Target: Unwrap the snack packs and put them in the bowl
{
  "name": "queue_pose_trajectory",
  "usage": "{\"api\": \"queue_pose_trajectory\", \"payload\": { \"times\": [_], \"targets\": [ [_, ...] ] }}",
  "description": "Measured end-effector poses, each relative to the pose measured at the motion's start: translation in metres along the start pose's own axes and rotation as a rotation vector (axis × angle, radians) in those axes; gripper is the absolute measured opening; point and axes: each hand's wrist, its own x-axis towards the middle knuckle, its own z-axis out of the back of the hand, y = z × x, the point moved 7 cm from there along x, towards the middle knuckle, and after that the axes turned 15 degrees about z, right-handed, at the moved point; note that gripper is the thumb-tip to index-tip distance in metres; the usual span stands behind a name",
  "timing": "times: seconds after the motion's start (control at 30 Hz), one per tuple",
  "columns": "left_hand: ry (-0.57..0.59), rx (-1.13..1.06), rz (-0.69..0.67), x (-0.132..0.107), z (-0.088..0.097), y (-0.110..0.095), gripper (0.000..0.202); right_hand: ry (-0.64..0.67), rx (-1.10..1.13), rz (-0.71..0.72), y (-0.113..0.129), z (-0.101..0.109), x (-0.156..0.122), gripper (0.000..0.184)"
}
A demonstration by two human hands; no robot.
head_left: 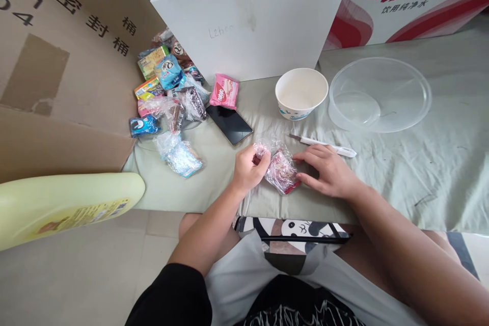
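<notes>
A small red-and-white snack packet in clear plastic wrap (281,169) lies on the cloth in front of me. My left hand (250,167) pinches a gathered end of the wrap at the packet's upper left, thumb against the curled fingers. At the packet's right edge rests my right hand (330,170), its thumb and forefinger apart and touching the wrap, the other fingers loosely bent. Just beyond that hand is a white utility knife (324,145) with its dark blade pointing left.
Wrapped snacks (171,81) are heaped on the left, with a blue wrapped packet (183,159) nearer. A phone (230,125) touches a pink nabati packet (224,90). A paper bowl (301,96) and clear plastic basin (412,107) stand right. Cardboard boxes (248,20) line the back.
</notes>
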Motion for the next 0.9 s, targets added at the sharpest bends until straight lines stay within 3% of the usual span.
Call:
{"api": "queue_pose_trajectory", "payload": {
  "times": [0.27,0.57,0.73,0.9],
  "targets": [
    [0.005,-0.011,-0.004,0.000,0.000,-0.001,0.030,-0.014,0.062,-0.007,0.000,0.001,0.003,0.022],
    [-0.004,-0.092,0.063,0.005,0.003,0.013,0.027,-0.302,-0.088,-0.267,-0.020,0.032,-0.013,0.012],
    [0.021,-0.052,0.031,0.004,0.001,0.007,0.029,-0.196,-0.028,-0.195,-0.013,0.015,-0.007,0.029],
    [0.016,-0.035,0.035,0.004,0.002,0.007,0.028,-0.233,-0.051,-0.230,-0.016,0.018,-0.008,0.018]
  ]
}}
